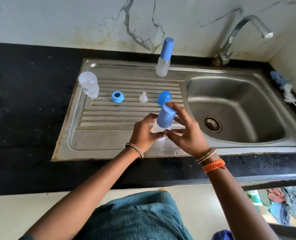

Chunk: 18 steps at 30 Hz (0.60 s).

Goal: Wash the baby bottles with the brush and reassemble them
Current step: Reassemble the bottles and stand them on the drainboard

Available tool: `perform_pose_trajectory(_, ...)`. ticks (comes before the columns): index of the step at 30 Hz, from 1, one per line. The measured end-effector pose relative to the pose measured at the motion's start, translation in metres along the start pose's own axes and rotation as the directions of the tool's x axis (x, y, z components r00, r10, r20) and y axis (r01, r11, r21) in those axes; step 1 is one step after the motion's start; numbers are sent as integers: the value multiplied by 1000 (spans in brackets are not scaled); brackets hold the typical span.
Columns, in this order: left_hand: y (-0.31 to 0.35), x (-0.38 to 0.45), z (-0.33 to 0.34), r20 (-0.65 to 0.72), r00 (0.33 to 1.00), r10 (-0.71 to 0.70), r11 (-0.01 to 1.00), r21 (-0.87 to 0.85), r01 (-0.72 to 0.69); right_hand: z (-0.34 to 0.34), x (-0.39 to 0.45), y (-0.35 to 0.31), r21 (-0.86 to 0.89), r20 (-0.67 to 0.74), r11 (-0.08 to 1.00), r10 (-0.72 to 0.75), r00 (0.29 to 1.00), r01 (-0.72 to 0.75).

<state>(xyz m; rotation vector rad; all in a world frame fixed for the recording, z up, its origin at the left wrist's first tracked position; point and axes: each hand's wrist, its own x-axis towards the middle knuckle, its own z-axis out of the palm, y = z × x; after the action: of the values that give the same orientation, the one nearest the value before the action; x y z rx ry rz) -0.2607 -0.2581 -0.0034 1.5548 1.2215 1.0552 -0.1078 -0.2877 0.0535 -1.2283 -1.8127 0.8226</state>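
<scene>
A capped baby bottle [162, 122] is being held over the front of the steel drainboard [109, 135], between the two hands. Its clear body is being gripped by the left hand [144, 134], fingers curled round it, presumably so that it is being kept from turning. The right hand [185, 134] is being held just beside the blue cap, its fingers spread and only loosely bent; whether the cap is actually being touched or has just been let go cannot be told, though nothing is being clasped by it. The bottle is being tilted toward the head camera, probably for a check of the fit.

Beyond the hands, the parts of another bottle are being left apart on the ridges, likely to drain: a blue screw ring [117, 96] beyond the left hand, a clear teat [143, 97] straight ahead, a blue dome cap [164, 97] just beyond the held bottle. A clear uncapped bottle [89, 86] is being kept at the far left corner. Farther still, an assembled bottle [164, 57] is being stood upright by the wall, apparently finished. The brush [286, 87] is being left well to the right of the right hand, past the sink basin [239, 108], which suggests that scrubbing is being judged done and reassembly is under way.
</scene>
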Motion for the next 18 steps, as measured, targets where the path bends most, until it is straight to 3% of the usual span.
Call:
perform_pose_trajectory(2, 4, 3, 0, 11, 1000, 28, 1000, -5, -28, -4, 2, -4, -100, 14, 995, -10, 1000, 12)
perform_pose_trajectory(5, 24, 22, -15, -36, 994, 104, 995, 11, -103, -8, 25, -23, -40, -54, 999, -7, 999, 5)
perform_pose_trajectory(9, 54, 83, -43, -29, 962, 270, 947, 189, -260, -17, 99, -43, -97, -218, 994, 20, 976, -42)
perform_pose_trajectory(15, 39, 192, -87, -25, 993, 113, 970, 219, -105, 6, 235, -2, -136, -372, 975, 116, 921, -178)
perform_pose_trajectory(18, 29, 226, -104, -74, 996, 51, 968, 249, -31, 25, 280, 33, -136, -327, 942, 249, 912, -306)
